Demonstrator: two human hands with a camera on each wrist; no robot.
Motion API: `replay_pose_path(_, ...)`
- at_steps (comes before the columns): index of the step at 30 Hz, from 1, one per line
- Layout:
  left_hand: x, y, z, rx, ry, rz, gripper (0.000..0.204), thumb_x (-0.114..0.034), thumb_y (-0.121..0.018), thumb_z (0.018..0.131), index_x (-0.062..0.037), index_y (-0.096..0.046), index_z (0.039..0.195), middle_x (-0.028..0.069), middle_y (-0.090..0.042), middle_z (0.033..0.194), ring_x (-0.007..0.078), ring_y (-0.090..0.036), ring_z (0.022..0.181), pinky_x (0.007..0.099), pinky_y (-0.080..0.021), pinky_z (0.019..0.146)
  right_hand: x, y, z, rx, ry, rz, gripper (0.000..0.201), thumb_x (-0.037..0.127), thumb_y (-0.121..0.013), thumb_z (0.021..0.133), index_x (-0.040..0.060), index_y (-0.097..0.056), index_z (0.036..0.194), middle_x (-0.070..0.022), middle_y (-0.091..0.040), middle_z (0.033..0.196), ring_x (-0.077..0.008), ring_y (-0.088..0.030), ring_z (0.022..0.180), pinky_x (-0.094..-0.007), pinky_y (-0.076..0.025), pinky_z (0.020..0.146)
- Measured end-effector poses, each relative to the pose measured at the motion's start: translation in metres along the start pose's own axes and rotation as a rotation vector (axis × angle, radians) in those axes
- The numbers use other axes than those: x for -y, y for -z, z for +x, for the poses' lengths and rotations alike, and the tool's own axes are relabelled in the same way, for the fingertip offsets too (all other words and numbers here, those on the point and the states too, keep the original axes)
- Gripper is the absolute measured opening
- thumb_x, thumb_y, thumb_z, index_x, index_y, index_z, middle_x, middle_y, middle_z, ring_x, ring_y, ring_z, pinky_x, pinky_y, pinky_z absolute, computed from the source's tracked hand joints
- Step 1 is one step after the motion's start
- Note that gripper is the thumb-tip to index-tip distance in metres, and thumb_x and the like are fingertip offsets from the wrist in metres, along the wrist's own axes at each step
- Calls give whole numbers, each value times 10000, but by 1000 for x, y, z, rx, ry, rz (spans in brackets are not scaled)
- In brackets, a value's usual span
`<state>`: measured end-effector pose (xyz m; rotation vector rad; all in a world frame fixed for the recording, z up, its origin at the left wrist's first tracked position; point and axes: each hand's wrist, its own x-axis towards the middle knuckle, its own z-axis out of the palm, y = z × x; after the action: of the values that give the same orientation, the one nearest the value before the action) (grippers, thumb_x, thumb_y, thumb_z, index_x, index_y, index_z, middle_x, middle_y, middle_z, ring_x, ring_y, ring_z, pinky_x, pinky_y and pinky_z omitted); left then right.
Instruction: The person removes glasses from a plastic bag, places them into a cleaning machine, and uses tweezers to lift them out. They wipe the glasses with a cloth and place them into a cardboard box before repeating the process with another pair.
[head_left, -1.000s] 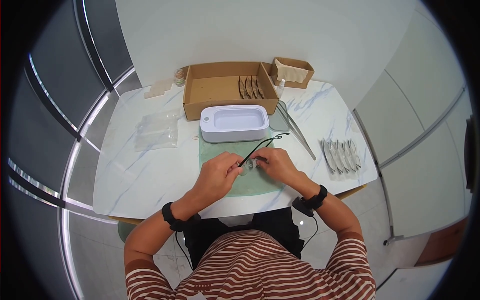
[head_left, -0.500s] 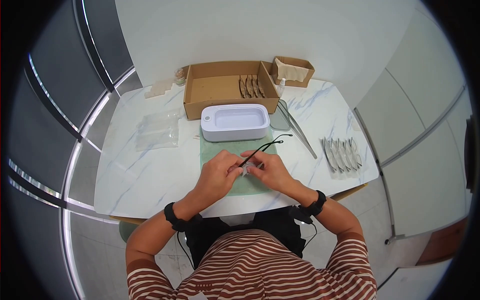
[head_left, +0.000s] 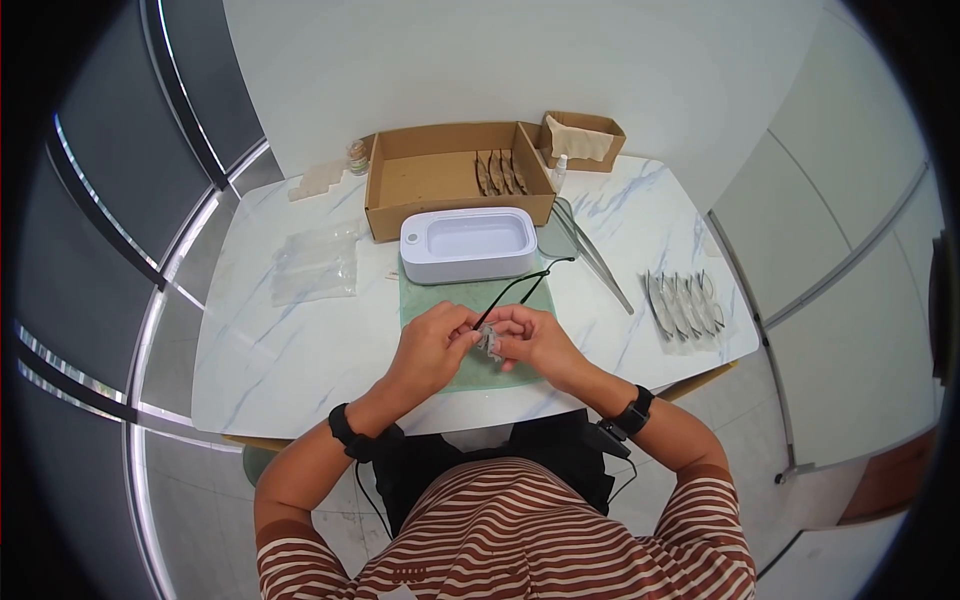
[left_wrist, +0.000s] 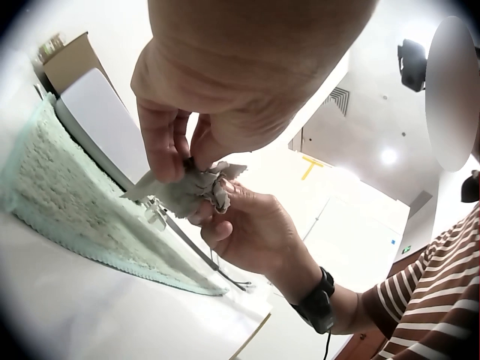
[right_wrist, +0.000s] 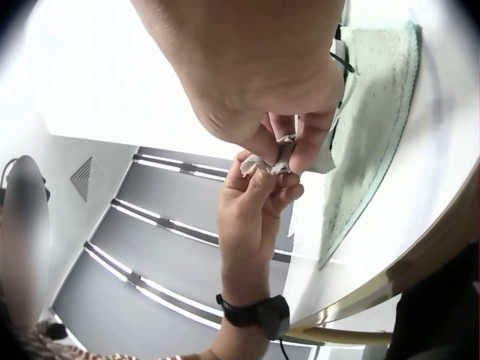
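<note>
Both hands meet over the green mat (head_left: 420,297) near the table's front. My left hand (head_left: 432,350) pinches the front of a pair of dark-framed glasses (head_left: 505,290), whose temples point up and away to the right. A crumpled grey cloth (left_wrist: 193,193) is bunched around the front part in the left wrist view, hiding most of the lenses. From the other side my right hand (head_left: 540,345) pinches the same cloth between thumb and fingers, also seen in the right wrist view (right_wrist: 285,154).
Behind the mat stands a white cleaner basin (head_left: 470,262), then a cardboard box (head_left: 420,175) holding several glasses. Tweezers (head_left: 605,275) lie to the right, beyond them several glasses (head_left: 685,308) in a row. A plastic bag (head_left: 315,265) lies left; a small box (head_left: 590,150) stands back right.
My right fingers have closed more around the cloth, which now bunches visibly between both hands. The temples have shifted slightly. My left hand keeps its hold.
</note>
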<state>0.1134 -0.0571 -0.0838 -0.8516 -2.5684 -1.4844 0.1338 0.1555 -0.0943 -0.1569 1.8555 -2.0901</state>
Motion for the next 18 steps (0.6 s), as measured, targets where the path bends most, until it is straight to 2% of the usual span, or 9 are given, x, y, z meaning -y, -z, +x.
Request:
replay_pose_path(2, 0, 0, 0, 4, -10, 2, 149, -41, -731, 889, 14, -690, 1021, 140, -668, 920, 273, -676, 785, 348, -542, 712, 0, 7, -1, -2, -3, -2, 359, 49, -671, 955, -5, -611, 1305, -33, -704, 992, -88, -656, 859, -241, -552, 676)
replay_pose_path(4, 1, 0, -1, -33, -78, 54, 132, -55, -711, 895, -19, -703, 1022, 144, -649, 887, 334, -648, 751, 401, -520, 682, 1, 16, -4, 1, -8, -5, 353, 61, -659, 955, 0, -617, 1300, -23, -695, 972, -91, -651, 843, -237, -545, 663)
replay_pose_path(7, 6, 2, -1, -70, -143, 106, 139, -50, -707, 898, -30, -714, 1036, 144, -646, 895, 357, -647, 759, 414, -522, 682, 5, 26, -11, -251, -79, 95, 365, 102, -610, 936, -4, -627, 1285, -6, -665, 912, -95, -619, 736, -225, -503, 594)
replay_pose_path(11, 15, 3, -2, -38, -126, 203, 156, -33, -701, 899, -31, -732, 1052, 136, -661, 920, 324, -667, 779, 392, -532, 687, -1, 44, -22, -309, -114, 131, 419, 82, -600, 929, -9, -601, 1339, -13, -660, 888, -98, -601, 680, -236, -499, 569)
replay_pose_path(13, 20, 1, -3, -12, -150, 269, 168, -34, -698, 900, -36, -744, 1062, 137, -639, 903, 330, -666, 774, 414, -534, 686, 1, 43, -29, -384, -122, 100, 514, 65, -596, 922, -16, -543, 1426, -17, -655, 856, -102, -590, 641, -239, -495, 551)
replay_pose_path(18, 33, -6, 0, 107, -137, 435, 191, -48, -685, 905, -26, -750, 1083, 157, -623, 900, 354, -659, 778, 431, -542, 701, 4, 40, -31, -330, -68, -2, 623, 42, -588, 913, -10, -455, 1520, -16, -642, 823, -91, -577, 634, -242, -492, 537)
